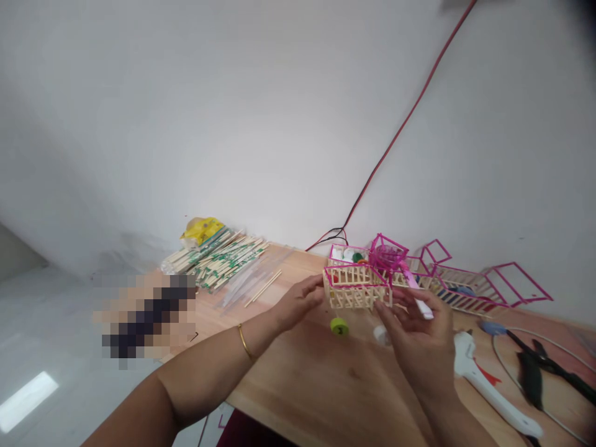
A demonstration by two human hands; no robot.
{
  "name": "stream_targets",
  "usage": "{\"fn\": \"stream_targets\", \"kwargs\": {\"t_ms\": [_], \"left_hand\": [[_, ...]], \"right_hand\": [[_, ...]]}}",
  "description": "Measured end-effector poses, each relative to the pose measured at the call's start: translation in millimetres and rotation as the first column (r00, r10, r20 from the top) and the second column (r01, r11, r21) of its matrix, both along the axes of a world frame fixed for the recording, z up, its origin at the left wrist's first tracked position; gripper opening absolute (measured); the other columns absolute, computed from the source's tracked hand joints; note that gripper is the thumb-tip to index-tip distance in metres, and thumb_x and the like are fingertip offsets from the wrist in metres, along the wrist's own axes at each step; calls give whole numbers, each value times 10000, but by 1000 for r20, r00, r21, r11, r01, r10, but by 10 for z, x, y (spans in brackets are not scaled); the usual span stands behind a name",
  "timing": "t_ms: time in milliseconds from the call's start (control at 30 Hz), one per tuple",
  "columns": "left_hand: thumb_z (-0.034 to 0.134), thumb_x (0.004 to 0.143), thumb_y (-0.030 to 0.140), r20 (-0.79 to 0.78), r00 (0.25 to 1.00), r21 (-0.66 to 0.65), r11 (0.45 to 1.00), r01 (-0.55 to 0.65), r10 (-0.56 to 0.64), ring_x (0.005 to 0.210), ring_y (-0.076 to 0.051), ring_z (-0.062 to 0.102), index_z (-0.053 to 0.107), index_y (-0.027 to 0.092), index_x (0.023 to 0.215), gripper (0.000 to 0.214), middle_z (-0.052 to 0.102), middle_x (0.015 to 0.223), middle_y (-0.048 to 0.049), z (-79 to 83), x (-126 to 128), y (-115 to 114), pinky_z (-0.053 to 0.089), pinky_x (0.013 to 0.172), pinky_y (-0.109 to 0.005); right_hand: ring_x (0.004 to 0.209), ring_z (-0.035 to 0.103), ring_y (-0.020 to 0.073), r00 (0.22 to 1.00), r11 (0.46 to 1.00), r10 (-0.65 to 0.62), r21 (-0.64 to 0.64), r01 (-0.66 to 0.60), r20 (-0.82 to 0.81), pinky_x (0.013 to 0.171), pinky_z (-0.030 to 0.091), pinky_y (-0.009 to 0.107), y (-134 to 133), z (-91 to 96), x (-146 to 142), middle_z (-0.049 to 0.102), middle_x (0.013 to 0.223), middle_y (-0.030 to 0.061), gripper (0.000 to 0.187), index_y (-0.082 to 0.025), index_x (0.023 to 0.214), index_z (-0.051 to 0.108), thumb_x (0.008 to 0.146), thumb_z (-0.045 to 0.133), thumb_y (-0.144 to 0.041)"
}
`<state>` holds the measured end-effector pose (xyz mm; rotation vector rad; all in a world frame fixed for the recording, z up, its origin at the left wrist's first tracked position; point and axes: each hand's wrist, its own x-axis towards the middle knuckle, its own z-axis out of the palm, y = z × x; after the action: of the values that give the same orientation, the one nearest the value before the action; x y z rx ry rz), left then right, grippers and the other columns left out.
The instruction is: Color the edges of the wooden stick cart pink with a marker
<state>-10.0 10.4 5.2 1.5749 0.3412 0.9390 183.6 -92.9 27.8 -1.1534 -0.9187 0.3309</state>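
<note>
A small model built of pale sticks with pink edging [356,284] is held just above the wooden table [316,379]. My left hand [298,302] grips its left end, fingers closed on the frame. My right hand [414,323] is at the model's right end, fingers curled round a pink and white stick-like object [416,297] that I cannot name for sure. A pink wire-like cage [388,253] sits on top of the model. A green bottle cap [339,326] and a white cap [380,334] lie on the table below my hands.
More pink-framed stick structures [470,288] stand at the right along the wall. A white glue gun [484,382] and black pliers [535,366] lie at the right. Packs of chopsticks [218,254] lie at the back left. A red and black cable [400,130] runs up the wall.
</note>
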Motion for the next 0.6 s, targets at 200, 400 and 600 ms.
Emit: {"fn": "stream_targets", "kwargs": {"t_ms": [200,400,600], "left_hand": [[929,566,436,32,999,-99,995,2,1,1386,-378,471,534,200,1402,954,564,1448,-149,-3,24,-33,319,1181,-511],[926,579,305,170,982,-300,944,135,-86,1251,-353,598,581,179,1320,828,663,1308,-154,3,27,-1,436,1075,-466],[893,618,336,220,967,-328,923,199,-130,1067,-280,696,629,143,1241,704,733,1151,-139,28,-20,89,499,918,-328]], "right_hand": [[888,717,191,963,999,-47,-15,53,267,790,618,370,-57,-190,-28,691,1084,80,520,-227,1127,591,704,837,-403],[949,720,221,912,999,22,22,-34,411,802,619,407,-117,-198,1,713,1101,97,400,-243,1153,590,827,723,-433],[843,684,202,796,977,-190,187,98,575,837,530,402,-230,64,166,701,832,44,292,-209,1175,602,978,502,-400]]}}
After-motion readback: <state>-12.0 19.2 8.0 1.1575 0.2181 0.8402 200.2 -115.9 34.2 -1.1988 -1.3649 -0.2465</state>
